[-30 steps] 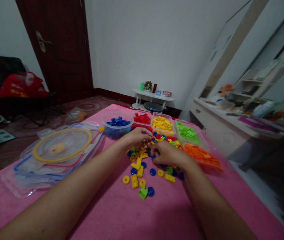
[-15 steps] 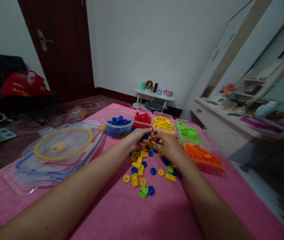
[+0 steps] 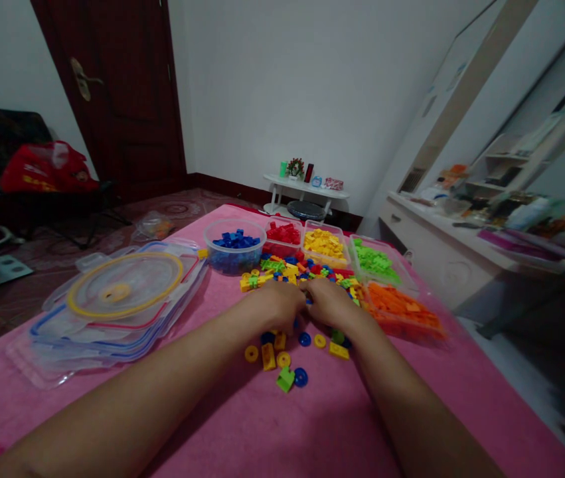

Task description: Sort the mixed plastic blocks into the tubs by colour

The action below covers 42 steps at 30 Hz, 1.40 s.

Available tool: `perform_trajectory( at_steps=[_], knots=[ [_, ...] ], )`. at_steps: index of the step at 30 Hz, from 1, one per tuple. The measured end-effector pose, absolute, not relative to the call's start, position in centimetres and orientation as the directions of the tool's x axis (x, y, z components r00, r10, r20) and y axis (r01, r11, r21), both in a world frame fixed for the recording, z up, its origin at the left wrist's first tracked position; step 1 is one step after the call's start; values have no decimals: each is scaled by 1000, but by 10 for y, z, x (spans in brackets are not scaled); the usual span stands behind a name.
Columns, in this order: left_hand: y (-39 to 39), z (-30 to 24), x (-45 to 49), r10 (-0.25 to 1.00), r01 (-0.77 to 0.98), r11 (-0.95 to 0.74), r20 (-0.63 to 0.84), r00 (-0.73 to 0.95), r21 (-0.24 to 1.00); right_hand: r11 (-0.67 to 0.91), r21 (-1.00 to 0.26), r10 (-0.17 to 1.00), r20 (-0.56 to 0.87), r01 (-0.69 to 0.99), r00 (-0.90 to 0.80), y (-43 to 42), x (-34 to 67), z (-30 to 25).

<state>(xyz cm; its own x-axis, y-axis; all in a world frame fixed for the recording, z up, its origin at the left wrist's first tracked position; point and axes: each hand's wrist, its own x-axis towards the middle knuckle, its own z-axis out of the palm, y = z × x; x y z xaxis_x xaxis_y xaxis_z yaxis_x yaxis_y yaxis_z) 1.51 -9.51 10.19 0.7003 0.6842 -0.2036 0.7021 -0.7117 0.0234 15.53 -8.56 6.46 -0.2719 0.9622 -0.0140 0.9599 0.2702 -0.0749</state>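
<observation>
A heap of mixed plastic bricks [image 3: 296, 272] in yellow, blue, red and green lies on the pink cloth [image 3: 287, 431]. My left hand [image 3: 275, 304] and my right hand [image 3: 329, 302] rest side by side on the near part of the heap, knuckles up, fingers curled down into the pieces. What the fingers hold is hidden. Loose yellow and blue round pieces and a green brick [image 3: 285, 380] lie just in front of the hands.
Behind the heap stand a round tub of blue bricks [image 3: 234, 247] and boxes of red [image 3: 282, 236], yellow [image 3: 324, 244], green [image 3: 374, 261] and orange bricks [image 3: 404, 311]. Stacked clear lids [image 3: 113, 299] lie at the left. A white dresser [image 3: 441, 245] stands right.
Both hands have drawn back toward me from the far side of the heap and now lie low on its near part, close together; the bricks behind them are uncovered.
</observation>
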Motion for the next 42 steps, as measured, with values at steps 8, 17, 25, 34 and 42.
perform_trajectory(
  at_steps=[8,17,25,34,42],
  knots=[
    [-76,89,11,601,631,-698,-202,774,339,321,-299,946,144,899,-290,-75,171,70],
    [-48,73,17,528,-86,558,-273,804,826,348,-605,894,445,716,-59,-86,166,106],
    [-41,77,6,586,-313,714,-291,756,626,361,-628,865,502,689,3,-91,163,117],
    [10,136,-24,961,-374,154,-52,270,915,371,-631,828,557,681,65,-98,167,127],
    [47,136,-54,945,571,-314,305,115,758,348,-587,818,571,731,70,-94,188,130]
  ],
)
